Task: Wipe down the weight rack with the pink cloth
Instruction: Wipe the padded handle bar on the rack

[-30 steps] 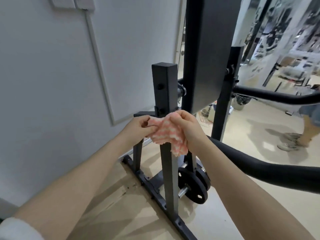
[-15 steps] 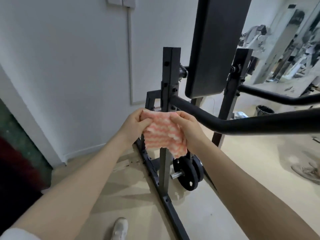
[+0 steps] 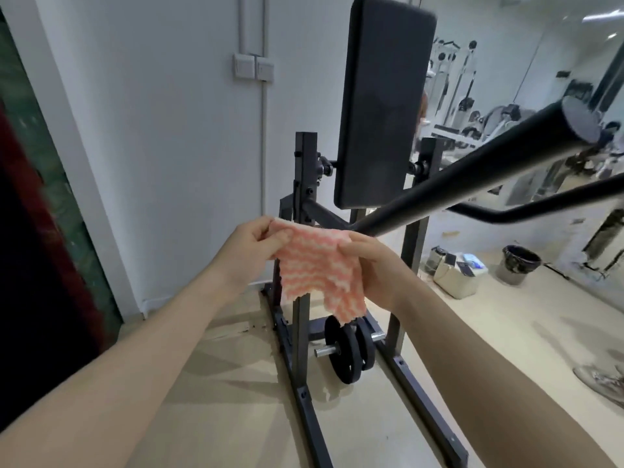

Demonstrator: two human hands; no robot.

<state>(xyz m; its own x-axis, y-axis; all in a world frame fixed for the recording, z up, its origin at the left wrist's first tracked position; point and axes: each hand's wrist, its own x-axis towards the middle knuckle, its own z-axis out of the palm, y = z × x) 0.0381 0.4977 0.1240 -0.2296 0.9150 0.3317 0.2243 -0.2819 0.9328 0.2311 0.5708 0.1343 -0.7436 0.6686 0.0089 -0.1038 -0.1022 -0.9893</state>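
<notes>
Pink cloth [image 3: 319,270] hangs spread between your two hands in front of the weight rack [image 3: 304,184]. Your left hand [image 3: 251,251] pinches its upper left corner, your right hand [image 3: 378,268] pinches the right edge. Below it, black weight plates [image 3: 347,352] sit on the rack's low peg above the floor [image 3: 236,383].

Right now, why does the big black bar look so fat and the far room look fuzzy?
In the head view, the wide-angle lens swells the black bar because its end sits close to the camera; the background gym machines are soft and smeared, while the pink cloth, left hand and right hand look fairly sharp; the floor is bright with pale shadows.
</notes>
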